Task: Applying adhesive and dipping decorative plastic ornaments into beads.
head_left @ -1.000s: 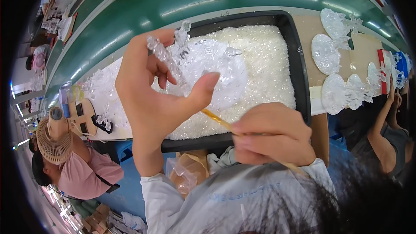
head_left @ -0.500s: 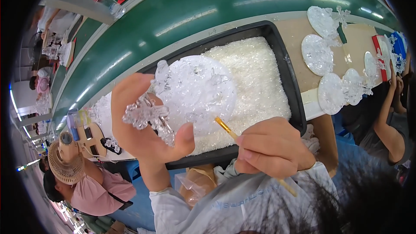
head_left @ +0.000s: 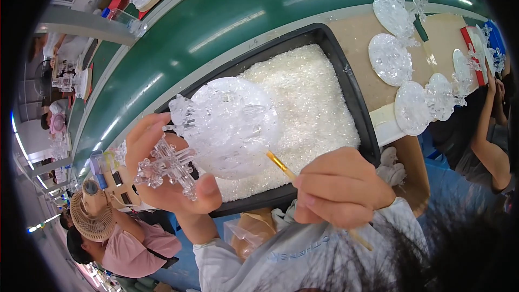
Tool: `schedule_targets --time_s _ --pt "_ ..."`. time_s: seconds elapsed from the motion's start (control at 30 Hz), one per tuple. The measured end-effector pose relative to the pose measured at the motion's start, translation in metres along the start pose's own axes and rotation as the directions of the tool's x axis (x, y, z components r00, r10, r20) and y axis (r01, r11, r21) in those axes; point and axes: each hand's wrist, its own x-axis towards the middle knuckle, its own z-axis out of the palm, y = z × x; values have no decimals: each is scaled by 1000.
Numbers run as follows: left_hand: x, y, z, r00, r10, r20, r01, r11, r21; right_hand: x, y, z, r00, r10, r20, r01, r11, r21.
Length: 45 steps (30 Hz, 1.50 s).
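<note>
My left hand (head_left: 175, 203) is closed around a clear ornament (head_left: 235, 130) with a round white base. A transparent cross-shaped piece (head_left: 166, 166) sticks out between thumb and fingers. The base is tilted, its glossy decorated face turned up, over a black tray (head_left: 354, 89) of white glittery flakes (head_left: 308, 94). In a pinch, my right hand (head_left: 343, 189) holds a thin paintbrush (head_left: 282, 165). Its pale bristles point up and left, close to the lower right edge of the base; whether they touch it I cannot tell.
Several similar ornaments (head_left: 390, 59) lie on a brown board (head_left: 351, 38) at the right, near a dark green-handled brush (head_left: 421, 30). A co-worker's arm (head_left: 489, 124) is at the far right. On the left, a person in pink (head_left: 135, 246) sits behind a beige fan (head_left: 92, 213).
My left hand has shifted left and slightly down with the ornament, and its base has turned a little. The right hand and brush stay nearly in place.
</note>
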Motion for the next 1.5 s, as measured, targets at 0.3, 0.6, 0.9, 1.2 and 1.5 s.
schedule_targets --time_s 0.3,0.6,0.9,1.2,1.5 --pt "1 -5 -1 998 1 -61 -3 1000 -30 2 -2 0 998 65 -2 -65 993 -99" --pt "2 -7 1 998 49 -32 -51 997 -59 1 -3 -3 997 68 -33 -70 995 -75" --pt "1 -11 -2 997 66 -30 -67 997 -40 -5 -7 -6 990 122 71 -122 992 -6" --pt "2 -12 -4 997 78 -9 -78 995 -64 -9 -4 -5 987 133 84 -131 991 -34" --pt "2 -12 -1 997 73 -13 -73 996 -53 -5 -3 -3 991 101 93 -106 993 49"
